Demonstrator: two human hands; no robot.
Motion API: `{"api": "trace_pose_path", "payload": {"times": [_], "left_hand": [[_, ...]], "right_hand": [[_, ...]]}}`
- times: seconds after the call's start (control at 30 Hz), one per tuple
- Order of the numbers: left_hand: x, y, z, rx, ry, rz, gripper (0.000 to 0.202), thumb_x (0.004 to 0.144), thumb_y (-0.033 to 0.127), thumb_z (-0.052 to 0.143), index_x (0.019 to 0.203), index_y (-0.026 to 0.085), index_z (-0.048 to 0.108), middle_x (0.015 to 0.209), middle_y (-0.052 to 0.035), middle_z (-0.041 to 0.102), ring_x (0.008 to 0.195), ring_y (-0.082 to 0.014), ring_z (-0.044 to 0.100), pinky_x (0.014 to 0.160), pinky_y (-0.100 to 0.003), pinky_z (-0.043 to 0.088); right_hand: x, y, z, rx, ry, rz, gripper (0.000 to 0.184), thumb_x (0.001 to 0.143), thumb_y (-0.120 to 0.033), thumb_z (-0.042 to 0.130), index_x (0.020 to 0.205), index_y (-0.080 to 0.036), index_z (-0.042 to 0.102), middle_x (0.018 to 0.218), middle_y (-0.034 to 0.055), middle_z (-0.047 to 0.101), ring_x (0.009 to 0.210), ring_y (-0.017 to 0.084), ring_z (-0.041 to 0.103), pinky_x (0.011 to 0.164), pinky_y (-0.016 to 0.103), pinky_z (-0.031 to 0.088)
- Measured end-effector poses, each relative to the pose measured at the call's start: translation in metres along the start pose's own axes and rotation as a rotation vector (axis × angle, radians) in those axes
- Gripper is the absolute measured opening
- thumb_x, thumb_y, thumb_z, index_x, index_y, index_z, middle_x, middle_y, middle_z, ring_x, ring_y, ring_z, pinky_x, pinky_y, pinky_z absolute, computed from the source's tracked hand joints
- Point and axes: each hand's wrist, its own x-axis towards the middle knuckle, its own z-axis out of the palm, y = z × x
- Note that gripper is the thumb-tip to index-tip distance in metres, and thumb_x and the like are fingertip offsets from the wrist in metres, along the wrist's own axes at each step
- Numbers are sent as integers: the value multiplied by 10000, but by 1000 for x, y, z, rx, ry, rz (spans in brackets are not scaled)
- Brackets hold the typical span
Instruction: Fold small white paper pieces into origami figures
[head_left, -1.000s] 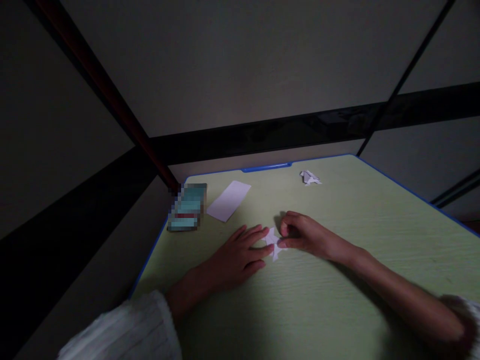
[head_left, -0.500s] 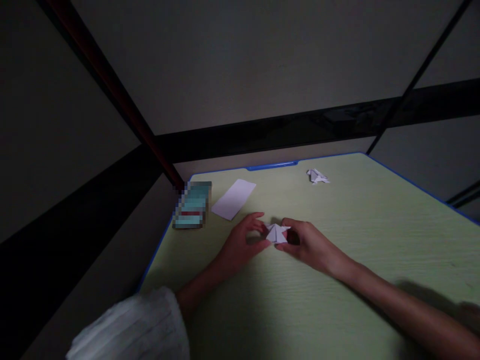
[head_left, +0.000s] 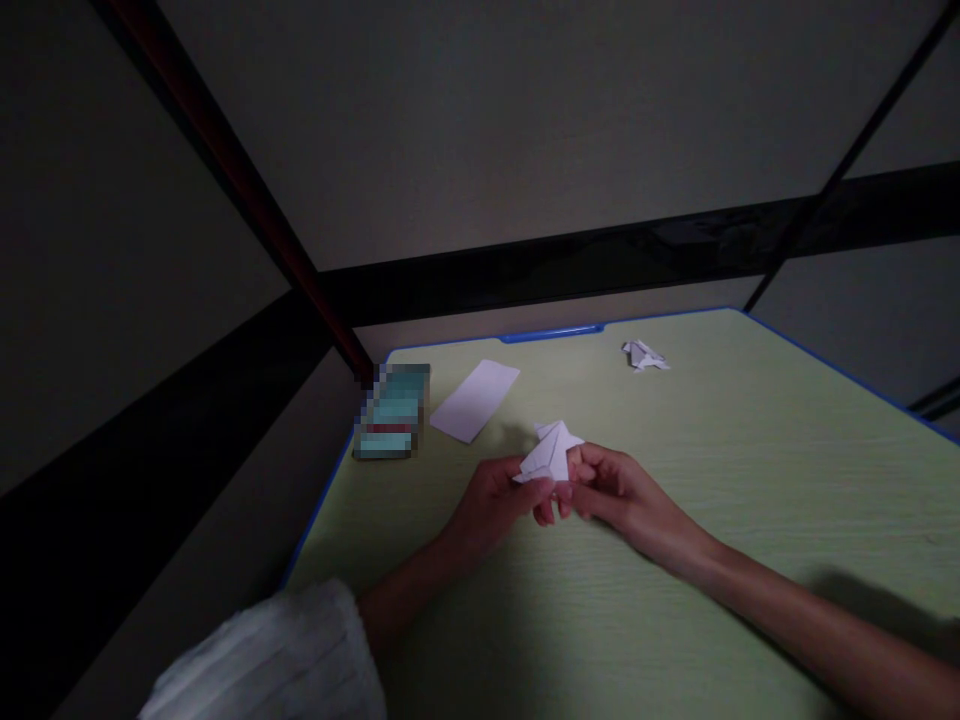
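Note:
Between my two hands is a small white folded paper figure (head_left: pixel 551 455) with pointed corners, tilted up off the tabletop. My left hand (head_left: pixel 495 500) pinches its lower left edge, thumb on top and fingers beneath. My right hand (head_left: pixel 619 488) is closed at its lower right edge, thumb and fingertips on the paper. Some fingertips show under the figure, and its underside is hidden. A second folded paper figure (head_left: pixel 645 356), shaped like a frog, lies farther back on the right. Behind my left hand lies a flat white paper sheet (head_left: pixel 475 400).
A pale green table (head_left: pixel 720 440) with a blue rim stands against a dark panelled wall (head_left: pixel 525 130). At its left edge lies a pixelated teal rectangular object (head_left: pixel 394 412). A blue strip (head_left: pixel 551 333) runs along the back edge.
The paper figure has been lifted and turned, showing a broader face. My left fingers, spread beside it before, are now closed on it. My right hand has shifted its grip toward the lower edge.

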Motion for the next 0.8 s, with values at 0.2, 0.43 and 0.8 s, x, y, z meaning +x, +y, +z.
{"api": "trace_pose_path", "payload": {"times": [0.2, 0.43, 0.8], "left_hand": [[-2, 1, -1, -45, -41, -53, 285, 660, 338, 557, 499, 104, 531, 482, -21, 542, 456, -92, 465, 482, -218, 342], [-4, -4, 0, -21, 29, -73, 377, 660, 433, 546, 464, 116, 488, 418, -1, 476, 405, -78, 412, 416, -211, 275], [-8, -9, 6, -157, 42, -78, 470, 619, 517, 570, 387, 140, 410, 352, 56, 338, 351, -34, 281, 388, -210, 189]], "right_hand": [[-3, 0, 2, -81, -80, 42, 176, 737, -275, 494, 631, -135, 507, 592, -1, 531, 467, 56, 410, 450, 190, 332], [-4, -2, 2, -86, -140, 74, 213, 735, -307, 488, 655, -120, 550, 561, -4, 505, 465, 57, 407, 452, 189, 335], [-10, 9, 7, 131, 44, 33, 365, 691, -414, 578, 472, -142, 472, 406, -57, 406, 383, 37, 311, 401, 195, 232]]}}
